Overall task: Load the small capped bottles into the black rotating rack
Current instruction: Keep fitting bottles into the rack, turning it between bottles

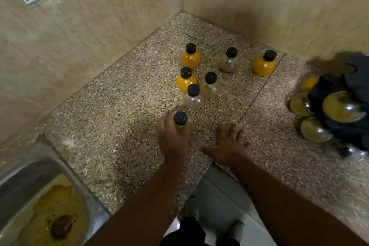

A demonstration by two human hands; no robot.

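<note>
The left hand (173, 136) has its grip closed around a small capped bottle (180, 121) standing on the speckled worktop (111, 118). The right hand (229, 142) rests flat, fingers spread. Six bottles (192, 97) stand behind; the black rack (339, 106), blurred, sits at the right edge.

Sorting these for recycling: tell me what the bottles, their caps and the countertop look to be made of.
Bottles, e.g. the clear one: transparent and glossy with highlights, so plastic or glass; the look leaves it open. Caps, e.g.: matte black, probably plastic; ribbing is too blurred to confirm. Countertop: speckled beige-and-dark stone, like polished granite or terrazzo, with a visible slab joint. The left hand holds one bottle.
</note>
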